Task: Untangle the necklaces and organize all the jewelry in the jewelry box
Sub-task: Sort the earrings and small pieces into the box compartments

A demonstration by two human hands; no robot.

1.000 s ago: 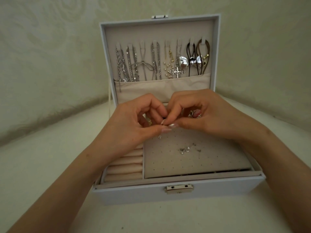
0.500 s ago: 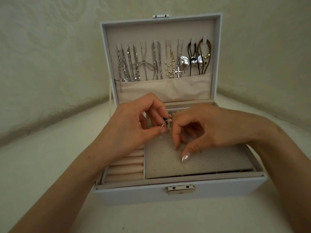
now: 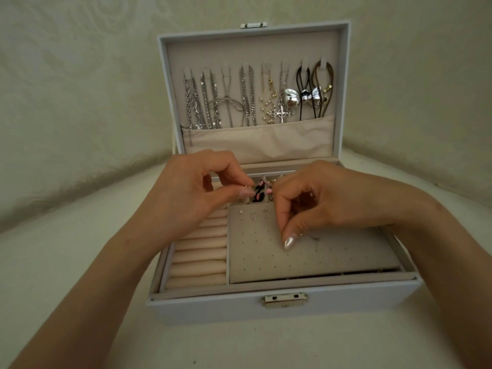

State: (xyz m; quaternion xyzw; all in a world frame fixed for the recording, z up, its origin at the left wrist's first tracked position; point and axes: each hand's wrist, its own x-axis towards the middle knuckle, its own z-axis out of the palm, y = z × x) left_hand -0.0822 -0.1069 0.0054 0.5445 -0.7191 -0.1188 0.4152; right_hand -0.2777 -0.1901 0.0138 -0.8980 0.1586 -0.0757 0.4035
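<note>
The white jewelry box (image 3: 213,307) stands open, with several necklaces (image 3: 247,99) hanging on hooks inside its upright lid. My left hand (image 3: 191,198) hovers over the box's back left and pinches a small earring (image 3: 247,187) between thumb and forefinger. My right hand (image 3: 327,201) reaches down to the grey perforated earring pad (image 3: 266,251). Its thumb and curled fingers close on a tiny earring (image 3: 300,234) there, mostly hidden by the hand. A few small studs (image 3: 253,212) sit in the pad's far left corner.
Beige ring rolls (image 3: 198,251) fill the box's left section. A black and pink piece (image 3: 259,193) lies in a small back compartment between my hands. A brass clasp (image 3: 285,300) sits on the front wall. The box rests on pale cloth (image 3: 80,262).
My right hand left the earring that both hands held and dropped to the pad, over the small loose pieces. My left hand stayed put, still pinching its earring.
</note>
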